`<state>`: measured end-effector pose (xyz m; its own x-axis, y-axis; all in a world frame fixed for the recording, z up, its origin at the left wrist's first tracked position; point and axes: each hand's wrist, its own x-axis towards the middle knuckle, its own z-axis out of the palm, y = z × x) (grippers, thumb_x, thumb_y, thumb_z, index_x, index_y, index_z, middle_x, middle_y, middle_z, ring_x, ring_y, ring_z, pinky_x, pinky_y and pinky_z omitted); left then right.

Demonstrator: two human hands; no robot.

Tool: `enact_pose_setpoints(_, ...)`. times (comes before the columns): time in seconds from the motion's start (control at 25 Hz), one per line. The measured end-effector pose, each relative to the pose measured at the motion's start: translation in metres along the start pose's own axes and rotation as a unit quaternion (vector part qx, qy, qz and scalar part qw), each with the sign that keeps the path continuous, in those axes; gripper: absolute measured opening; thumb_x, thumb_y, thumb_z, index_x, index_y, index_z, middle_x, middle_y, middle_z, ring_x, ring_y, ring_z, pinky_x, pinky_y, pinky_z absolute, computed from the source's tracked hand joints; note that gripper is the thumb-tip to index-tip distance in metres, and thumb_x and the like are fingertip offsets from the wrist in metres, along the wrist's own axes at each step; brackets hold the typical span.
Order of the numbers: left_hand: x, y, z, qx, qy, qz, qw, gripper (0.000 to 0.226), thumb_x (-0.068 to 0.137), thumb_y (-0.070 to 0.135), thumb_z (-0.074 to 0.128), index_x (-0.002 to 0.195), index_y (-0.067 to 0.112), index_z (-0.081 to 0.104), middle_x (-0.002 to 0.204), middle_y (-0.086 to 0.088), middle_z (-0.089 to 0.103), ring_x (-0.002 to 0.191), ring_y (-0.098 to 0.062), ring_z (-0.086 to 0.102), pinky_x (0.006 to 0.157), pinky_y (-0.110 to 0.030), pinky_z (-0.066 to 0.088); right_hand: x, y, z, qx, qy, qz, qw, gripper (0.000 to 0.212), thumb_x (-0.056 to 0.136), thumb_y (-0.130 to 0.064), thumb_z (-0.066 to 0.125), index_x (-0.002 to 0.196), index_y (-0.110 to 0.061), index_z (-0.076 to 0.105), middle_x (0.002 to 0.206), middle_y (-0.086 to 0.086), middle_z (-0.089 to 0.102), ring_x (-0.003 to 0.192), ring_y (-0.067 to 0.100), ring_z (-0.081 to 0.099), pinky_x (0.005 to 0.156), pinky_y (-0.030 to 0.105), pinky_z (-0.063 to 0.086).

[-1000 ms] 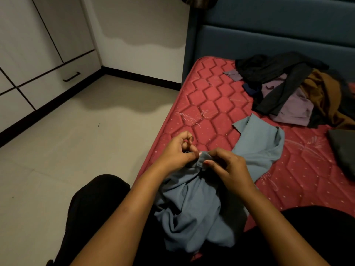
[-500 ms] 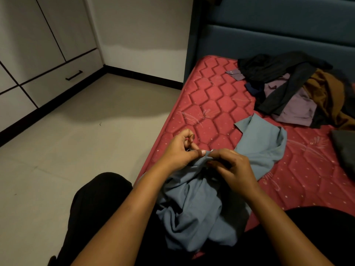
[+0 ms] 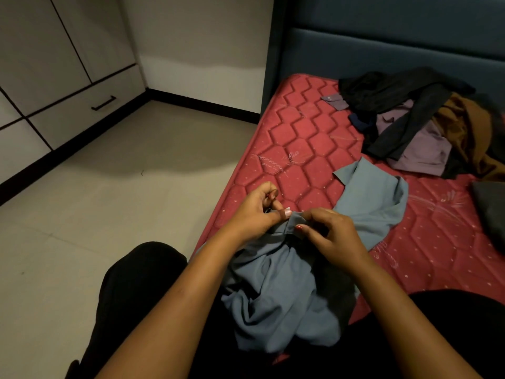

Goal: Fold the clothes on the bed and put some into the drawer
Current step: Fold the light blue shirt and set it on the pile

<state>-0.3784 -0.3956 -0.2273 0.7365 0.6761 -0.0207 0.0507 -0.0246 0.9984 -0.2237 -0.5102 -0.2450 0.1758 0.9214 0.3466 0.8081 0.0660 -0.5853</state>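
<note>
While both hands meet at the near edge of the bed point(image 3: 300, 143), the blue-grey garment point(image 3: 273, 296) lies crumpled across the person's lap, and its far end trails onto the red quilted mattress. The left hand point(image 3: 254, 214) pinches a bunched fold of this garment between thumb and curled fingers. The right hand point(image 3: 336, 236) pinches the same fold from the other side, thumb against forefinger. The two hands are almost touching. Both forearms cross the lower part of the garment and hide some of it.

Further up the bed, well apart from the hands, sits an unfolded heap: a black garment point(image 3: 396, 91) is draped over a purple garment point(image 3: 420, 151), with a brown garment point(image 3: 470, 127) to the right of them. A small mauve piece point(image 3: 334, 101) and a navy piece point(image 3: 360, 123) show at the heap's left edge. A dark grey item point(image 3: 492, 212) lies at the right margin, partly cut off. A blue padded headboard point(image 3: 396, 47) backs the bed.

The drawer point(image 3: 82, 116) sits low in the pale cupboard on the left wall, its front shut and its black handle point(image 3: 103, 103) visible. The tiled floor point(image 3: 123, 203) lies between bed and drawer. The person's black-clad leg point(image 3: 136, 291) projects over the bed's edge towards that floor.
</note>
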Motion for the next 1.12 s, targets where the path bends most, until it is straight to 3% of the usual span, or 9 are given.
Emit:
enact_pose_setpoints(0.16,0.001,0.005,-0.005,0.079,0.009,0.069,0.994,0.038,0.086,-0.007,0.062,0.078,0.018,0.034,0.071,0.001,0.05,0.061,0.0,0.045,0.06,-0.015,0.041,0.004,-0.009,0.0,0.017,0.019,-0.021,0.999,0.034,0.088,-0.042,0.057,0.083,-0.011,0.07,0.069,-0.003,0.06,0.068,0.008,0.054,0.06,0.014,0.039)
enact_pose_setpoints(0.36,-0.002,0.008,-0.009,0.272,0.02,0.176,0.946,0.041,0.08,0.006,0.068,0.077,0.031,0.036,0.071,0.011,0.05,0.067,-0.01,0.049,0.067,-0.035,0.044,0.006,-0.013,-0.002,0.06,0.006,0.057,0.997,0.016,0.084,-0.029,0.073,0.095,-0.023,0.062,0.06,-0.009,0.05,0.059,0.005,0.051,0.054,0.017,0.038)
enact_pose_setpoints(0.44,-0.004,0.009,-0.009,0.302,0.007,0.193,0.934,0.032,0.081,0.011,0.067,0.08,0.028,0.039,0.071,0.01,0.05,0.067,-0.015,0.049,0.064,-0.036,0.042,0.004,-0.014,-0.003,0.054,-0.024,0.062,0.996,0.023,0.085,-0.027,0.071,0.105,-0.031,0.063,0.062,-0.015,0.053,0.061,-0.001,0.053,0.056,0.013,0.038)
enact_pose_setpoints(0.52,-0.006,0.011,-0.007,0.344,-0.002,0.205,0.916,0.027,0.082,0.014,0.065,0.083,0.023,0.04,0.068,0.011,0.046,0.066,-0.019,0.048,0.06,-0.034,0.037,0.005,-0.014,-0.003,0.037,-0.055,0.05,0.997,0.015,0.088,-0.027,0.068,0.103,-0.029,0.068,0.067,-0.02,0.059,0.064,-0.003,0.056,0.057,0.01,0.037)
enact_pose_setpoints(0.68,-0.004,0.012,0.0,0.466,0.032,0.245,0.849,0.015,0.087,0.015,0.057,0.092,0.018,0.043,0.07,0.01,0.047,0.073,-0.032,0.057,0.067,-0.031,0.027,0.013,-0.01,-0.007,-0.05,-0.037,0.011,0.998,0.021,0.088,-0.036,0.058,0.095,-0.019,0.068,0.075,-0.007,0.065,0.065,0.007,0.056,0.059,0.027,0.041)
enact_pose_setpoints(0.76,-0.002,0.011,0.0,0.472,0.043,0.214,0.854,0.019,0.092,0.027,0.056,0.101,0.013,0.048,0.07,0.003,0.053,0.074,-0.034,0.058,0.067,-0.031,0.027,0.013,-0.007,-0.009,-0.093,-0.024,-0.002,0.995,0.028,0.086,-0.043,0.054,0.093,-0.019,0.067,0.077,-0.003,0.067,0.069,0.014,0.059,0.058,0.03,0.041)
enact_pose_setpoints(0.88,0.0,0.009,-0.007,0.492,0.012,0.156,0.856,0.04,0.084,0.054,0.061,0.105,0.019,0.062,0.065,0.005,0.051,0.077,-0.027,0.06,0.065,-0.03,0.03,0.008,-0.003,-0.013,-0.089,-0.039,0.018,0.995,0.034,0.08,-0.056,0.062,0.084,-0.023,0.066,0.066,-0.007,0.054,0.069,0.01,0.049,0.058,0.029,0.034)
enact_pose_setpoints(0.96,-0.002,0.006,-0.011,0.516,0.014,0.166,0.84,0.038,0.079,0.057,0.065,0.099,0.025,0.07,0.074,0.003,0.064,0.083,-0.024,0.062,0.067,-0.028,0.034,0.007,0.005,-0.015,-0.043,-0.082,0.054,0.994,0.023,0.075,-0.044,0.076,0.081,-0.024,0.068,0.074,-0.012,0.044,0.075,0.003,0.041,0.064,0.026,0.034)
enact_pose_setpoints(1.12,-0.003,0.004,-0.025,0.441,0.03,0.163,0.882,0.034,0.076,0.051,0.068,0.094,0.023,0.074,0.086,0.002,0.072,0.083,-0.022,0.065,0.071,-0.031,0.044,0.003,0.014,-0.014,0.05,-0.146,0.101,0.983,0.016,0.079,-0.03,0.077,0.08,-0.028,0.06,0.077,-0.004,0.055,0.066,0.0,0.047,0.063,0.021,0.039)
